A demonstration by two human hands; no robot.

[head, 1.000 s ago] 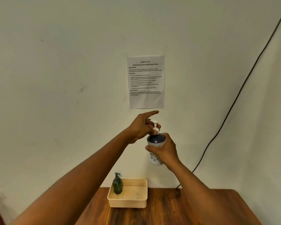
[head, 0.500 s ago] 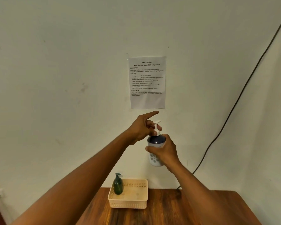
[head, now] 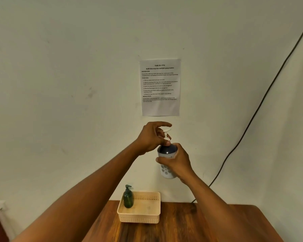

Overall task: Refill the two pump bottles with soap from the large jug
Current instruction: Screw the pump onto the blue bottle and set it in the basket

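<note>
I hold a white pump bottle point(head: 165, 170) with a dark blue shoulder and flower print up in front of the wall. My right hand point(head: 177, 163) wraps around its body. My left hand point(head: 151, 137) pinches the white pump head point(head: 166, 135) at the neck, with the index finger stretched out above it. A dark green pump bottle point(head: 128, 197) stands upright in the left corner of a cream plastic basket point(head: 143, 218) on the wooden table point(head: 199, 226). The large jug is not in view.
A printed task sheet point(head: 160, 88) hangs on the pale wall above my hands. A black cable point(head: 252, 117) runs diagonally down the wall to the table's back edge. The basket sits near the table's far edge.
My left hand's fingers have shifted round the pump neck, and the nozzle has turned slightly. The bottle stays at about the same height in my right hand.
</note>
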